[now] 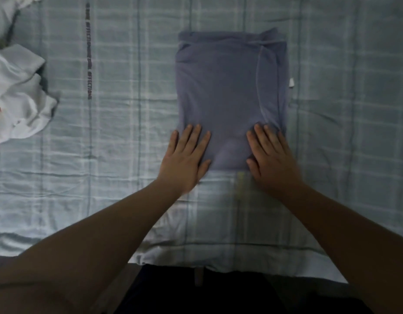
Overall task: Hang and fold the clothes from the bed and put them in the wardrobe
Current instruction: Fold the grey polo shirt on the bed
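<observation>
Your left hand (187, 155) and right hand (272, 158) lie flat, gripping nothing, on the near edge of the folded purple garment (230, 94) on the bed (128, 132); lift it carelessly and its loose layers could slip apart.

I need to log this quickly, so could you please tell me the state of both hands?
Left hand: open, fingers flat on the folded blue garment.
Right hand: open, fingers flat on the same garment.

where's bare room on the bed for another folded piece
Bare bedspread lies between the white clothes pile and the folded blue garment, and right of that garment. Crowded: its near edge, under the left hand and right hand.
</observation>
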